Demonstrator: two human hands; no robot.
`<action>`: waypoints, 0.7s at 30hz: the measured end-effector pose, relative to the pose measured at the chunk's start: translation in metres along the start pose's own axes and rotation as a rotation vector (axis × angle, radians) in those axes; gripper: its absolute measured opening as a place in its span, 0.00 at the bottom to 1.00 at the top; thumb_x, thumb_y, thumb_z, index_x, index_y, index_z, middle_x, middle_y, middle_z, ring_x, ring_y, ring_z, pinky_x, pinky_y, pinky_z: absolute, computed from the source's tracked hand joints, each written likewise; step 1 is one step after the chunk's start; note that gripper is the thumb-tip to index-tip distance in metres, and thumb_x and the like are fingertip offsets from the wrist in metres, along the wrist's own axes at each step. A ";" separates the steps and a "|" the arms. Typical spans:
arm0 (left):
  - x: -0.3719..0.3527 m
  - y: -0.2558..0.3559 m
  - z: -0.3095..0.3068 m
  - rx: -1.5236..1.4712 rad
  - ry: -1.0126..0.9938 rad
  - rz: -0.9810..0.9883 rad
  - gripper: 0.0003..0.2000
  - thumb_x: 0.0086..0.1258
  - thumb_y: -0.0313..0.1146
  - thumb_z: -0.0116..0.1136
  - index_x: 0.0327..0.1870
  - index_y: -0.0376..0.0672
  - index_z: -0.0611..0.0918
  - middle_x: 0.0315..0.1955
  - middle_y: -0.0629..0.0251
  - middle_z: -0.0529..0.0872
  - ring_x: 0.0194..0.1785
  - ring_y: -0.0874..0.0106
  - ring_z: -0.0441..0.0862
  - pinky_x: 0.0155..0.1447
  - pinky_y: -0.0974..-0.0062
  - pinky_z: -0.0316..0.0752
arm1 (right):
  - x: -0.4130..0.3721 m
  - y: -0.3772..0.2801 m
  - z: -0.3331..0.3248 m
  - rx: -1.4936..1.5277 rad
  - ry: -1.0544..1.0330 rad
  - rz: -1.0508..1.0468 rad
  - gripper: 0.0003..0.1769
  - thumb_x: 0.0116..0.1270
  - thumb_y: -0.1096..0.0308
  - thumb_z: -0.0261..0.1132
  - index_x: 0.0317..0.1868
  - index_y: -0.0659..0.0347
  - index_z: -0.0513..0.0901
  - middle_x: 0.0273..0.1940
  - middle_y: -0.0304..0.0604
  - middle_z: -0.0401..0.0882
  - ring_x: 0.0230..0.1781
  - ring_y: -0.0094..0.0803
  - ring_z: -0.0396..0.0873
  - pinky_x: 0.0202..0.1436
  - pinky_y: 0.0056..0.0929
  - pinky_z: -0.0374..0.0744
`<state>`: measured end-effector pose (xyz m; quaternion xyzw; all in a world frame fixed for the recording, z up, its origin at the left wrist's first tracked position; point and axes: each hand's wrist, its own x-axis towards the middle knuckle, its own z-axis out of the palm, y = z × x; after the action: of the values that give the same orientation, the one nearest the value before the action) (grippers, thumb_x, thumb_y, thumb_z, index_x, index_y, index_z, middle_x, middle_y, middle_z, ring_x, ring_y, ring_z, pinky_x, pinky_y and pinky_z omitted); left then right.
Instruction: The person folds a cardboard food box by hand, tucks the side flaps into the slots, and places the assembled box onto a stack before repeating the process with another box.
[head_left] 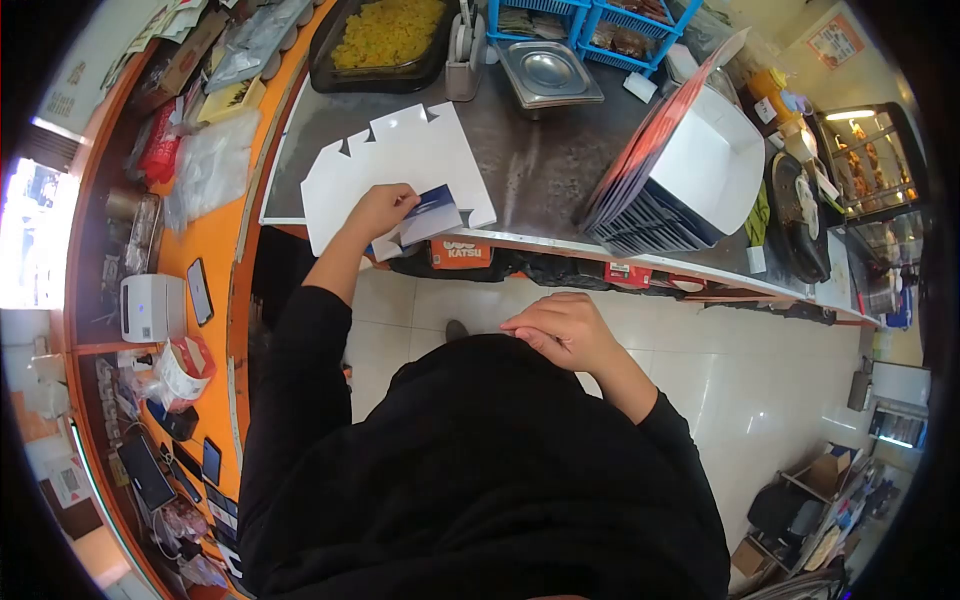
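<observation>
On the dark counter at the left lies a flat white cardboard box blank [400, 150] with notched edges. One flap [432, 212] at its near side is folded up and shows a blue printed face. My left hand [383, 212] is closed on this flap, with thumb and fingers at its left edge. My right hand [565, 332] is held in front of my black shirt, away from the counter. Its fingers are curled together, and nothing shows in them. To the right stands a nested stack of formed boxes [690, 165], white inside with red and dark blue outside.
A black tray [325, 70] of yellow food, a grey dispenser [462, 70], a metal pan [548, 75] and blue baskets [640, 30] line the back. An orange shelf [215, 250] with phones and a white printer [152, 308] runs along the left. Below the counter sits a red KATSU package [461, 254].
</observation>
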<state>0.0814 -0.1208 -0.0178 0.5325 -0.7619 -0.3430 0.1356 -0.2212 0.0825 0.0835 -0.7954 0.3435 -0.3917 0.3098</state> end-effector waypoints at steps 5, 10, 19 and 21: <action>-0.009 0.003 -0.010 -0.643 0.492 -0.040 0.09 0.71 0.34 0.63 0.36 0.37 0.84 0.25 0.72 0.83 0.29 0.83 0.73 0.34 0.80 0.69 | 0.031 0.001 0.032 -0.097 0.411 0.052 0.12 0.65 0.68 0.66 0.48 0.60 0.86 0.46 0.47 0.84 0.47 0.42 0.82 0.50 0.36 0.77; -0.067 0.059 -0.022 -0.886 0.399 0.042 0.07 0.71 0.32 0.63 0.39 0.36 0.85 0.30 0.73 0.84 0.34 0.84 0.76 0.41 0.85 0.71 | 0.097 0.015 0.049 -0.058 0.821 0.088 0.13 0.66 0.65 0.67 0.49 0.61 0.84 0.52 0.48 0.81 0.56 0.40 0.76 0.60 0.37 0.71; -0.117 0.090 -0.025 -0.840 0.314 0.071 0.08 0.71 0.30 0.62 0.39 0.32 0.85 0.29 0.69 0.85 0.31 0.82 0.78 0.36 0.83 0.74 | 0.133 -0.003 0.065 -0.260 0.497 0.085 0.06 0.53 0.63 0.75 0.29 0.51 0.86 0.38 0.36 0.79 0.44 0.40 0.73 0.58 0.42 0.65; -0.121 0.093 -0.035 -0.820 0.294 0.069 0.08 0.71 0.29 0.62 0.39 0.32 0.85 0.28 0.67 0.85 0.31 0.82 0.78 0.36 0.83 0.74 | 0.136 -0.012 0.062 -0.334 0.391 -0.030 0.06 0.52 0.62 0.76 0.29 0.48 0.87 0.41 0.34 0.78 0.47 0.41 0.71 0.58 0.44 0.65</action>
<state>0.0824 -0.0061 0.0890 0.4519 -0.5527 -0.5330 0.4541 -0.1039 -0.0041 0.1174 -0.7496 0.4451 -0.4803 0.0961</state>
